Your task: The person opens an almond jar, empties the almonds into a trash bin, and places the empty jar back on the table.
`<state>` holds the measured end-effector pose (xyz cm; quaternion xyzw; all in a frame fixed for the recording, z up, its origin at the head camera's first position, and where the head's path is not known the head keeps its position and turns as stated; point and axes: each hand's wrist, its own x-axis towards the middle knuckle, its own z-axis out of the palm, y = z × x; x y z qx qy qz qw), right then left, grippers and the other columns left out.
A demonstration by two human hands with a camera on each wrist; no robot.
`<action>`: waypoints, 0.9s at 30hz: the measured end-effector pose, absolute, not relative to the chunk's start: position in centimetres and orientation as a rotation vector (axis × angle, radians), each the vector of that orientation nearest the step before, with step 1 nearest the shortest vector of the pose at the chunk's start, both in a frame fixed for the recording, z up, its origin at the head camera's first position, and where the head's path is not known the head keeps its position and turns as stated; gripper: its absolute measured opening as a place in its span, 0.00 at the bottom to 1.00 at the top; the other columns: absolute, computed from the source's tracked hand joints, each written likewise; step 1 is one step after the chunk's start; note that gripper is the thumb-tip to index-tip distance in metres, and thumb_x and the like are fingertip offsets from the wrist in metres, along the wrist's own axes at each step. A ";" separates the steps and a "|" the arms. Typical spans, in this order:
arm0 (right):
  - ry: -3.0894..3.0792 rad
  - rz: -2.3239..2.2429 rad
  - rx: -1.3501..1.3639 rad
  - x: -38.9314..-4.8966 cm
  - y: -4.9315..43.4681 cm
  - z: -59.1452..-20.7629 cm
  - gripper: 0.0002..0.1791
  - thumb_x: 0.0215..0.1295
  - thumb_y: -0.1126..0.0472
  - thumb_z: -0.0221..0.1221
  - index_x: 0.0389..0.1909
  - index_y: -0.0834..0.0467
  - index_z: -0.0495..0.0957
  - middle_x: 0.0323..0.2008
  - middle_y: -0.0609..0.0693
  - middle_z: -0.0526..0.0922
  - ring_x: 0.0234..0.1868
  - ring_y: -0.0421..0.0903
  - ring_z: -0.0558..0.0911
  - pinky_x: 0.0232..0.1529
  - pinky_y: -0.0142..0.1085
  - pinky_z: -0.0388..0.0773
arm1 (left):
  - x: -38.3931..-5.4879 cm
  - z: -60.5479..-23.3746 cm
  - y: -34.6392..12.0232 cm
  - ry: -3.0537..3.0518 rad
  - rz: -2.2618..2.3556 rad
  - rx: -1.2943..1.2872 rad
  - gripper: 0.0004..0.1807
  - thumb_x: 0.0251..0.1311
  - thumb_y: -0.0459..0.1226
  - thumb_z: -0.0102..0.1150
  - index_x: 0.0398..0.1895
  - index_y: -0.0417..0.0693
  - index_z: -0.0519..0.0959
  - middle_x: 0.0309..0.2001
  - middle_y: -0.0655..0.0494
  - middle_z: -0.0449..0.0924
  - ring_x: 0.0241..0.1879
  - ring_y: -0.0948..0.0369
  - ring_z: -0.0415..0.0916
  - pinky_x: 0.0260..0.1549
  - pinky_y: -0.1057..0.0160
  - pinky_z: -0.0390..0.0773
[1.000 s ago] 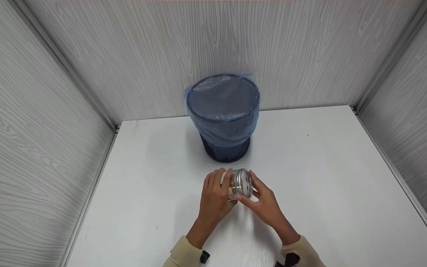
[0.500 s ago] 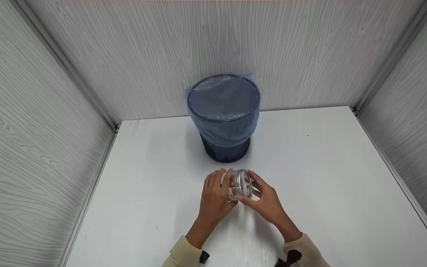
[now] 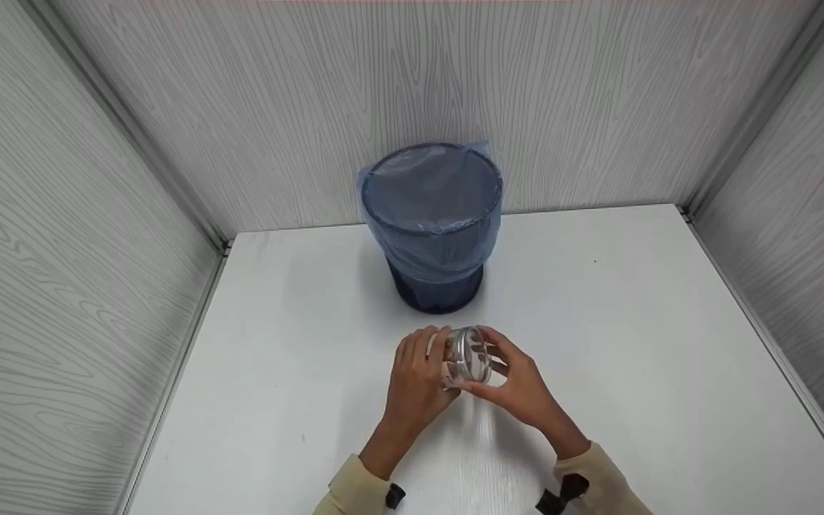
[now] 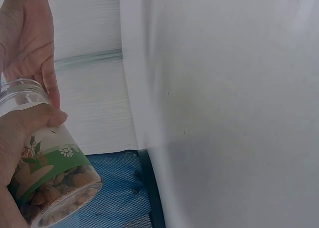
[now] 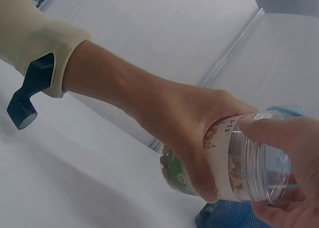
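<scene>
The fingers of the left hand [image 3: 415, 375] are wrapped round the body of a clear jar [image 4: 84, 175], and the fingers of the right hand [image 3: 523, 390] pinch the rim of its clear lid [image 3: 480, 357], thumb on the near side; whether lid and neck are threaded together I cannot tell. The jar is tipped over on its side at the lower centre of the head view, lid end toward the right, apparently held off the bench. Brown nuts [image 4: 65, 180] lie in the base end, so it should be fairly light, with a load that may shift as it tilts. The wall looks stiff and smooth, likely slippery where bare; the label [image 5: 222, 160] round the body is probably the surest hold, and the lid is best taken at its rim. Beneath is the bench [image 3: 598, 343], white and flat, with soft shadows under the arms. Behind the jar, at the centre of the frame, a dark mesh bin [image 3: 437, 295] stands upright, a blue bag [image 3: 433, 257] folded over its rim. Pale wood-grain walls [image 3: 562, 93] rise at the back and both sides, with grey strips along the corners.
</scene>
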<state>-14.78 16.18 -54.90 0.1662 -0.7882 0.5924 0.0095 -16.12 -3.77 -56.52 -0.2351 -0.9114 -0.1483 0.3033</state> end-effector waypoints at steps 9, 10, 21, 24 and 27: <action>-2.472 1.791 0.686 -14.7 16.6 -53.4 0.53 0.51 0.68 0.76 0.76 0.68 0.57 0.71 0.65 0.66 0.67 0.65 0.71 0.60 0.58 0.75 | -15.9 -56.6 -3.7 -2.427 -0.407 -0.627 0.48 0.38 0.50 0.81 0.66 0.46 0.71 0.58 0.49 0.75 0.60 0.53 0.72 0.65 0.52 0.70; -2.465 1.784 0.706 -14.8 16.7 -53.4 0.53 0.50 0.68 0.76 0.76 0.67 0.57 0.71 0.64 0.66 0.67 0.65 0.71 0.60 0.57 0.76 | -15.9 -56.6 -3.7 -2.430 -0.412 -0.628 0.48 0.39 0.50 0.81 0.66 0.46 0.71 0.58 0.49 0.75 0.60 0.53 0.72 0.65 0.52 0.70; -2.461 1.709 0.913 -15.8 17.9 -54.1 0.53 0.53 0.61 0.76 0.78 0.55 0.58 0.72 0.52 0.67 0.70 0.55 0.70 0.62 0.49 0.76 | -15.9 -56.6 -3.8 -2.426 -0.450 -0.647 0.49 0.38 0.48 0.82 0.67 0.46 0.71 0.59 0.49 0.75 0.59 0.53 0.73 0.64 0.52 0.71; -2.448 1.715 0.949 -15.3 17.6 -52.7 0.52 0.52 0.70 0.75 0.77 0.61 0.58 0.71 0.57 0.67 0.70 0.60 0.69 0.61 0.56 0.75 | -15.9 -56.6 -3.8 -2.420 -0.453 -0.648 0.48 0.38 0.48 0.81 0.67 0.45 0.71 0.58 0.49 0.75 0.59 0.53 0.73 0.64 0.52 0.71; -2.423 1.711 0.990 -14.9 17.4 -51.6 0.51 0.50 0.78 0.72 0.75 0.65 0.59 0.71 0.62 0.67 0.69 0.64 0.68 0.59 0.62 0.74 | -16.0 -56.6 -3.8 -2.421 -0.455 -0.649 0.49 0.37 0.48 0.82 0.67 0.45 0.71 0.58 0.49 0.76 0.59 0.53 0.73 0.64 0.53 0.71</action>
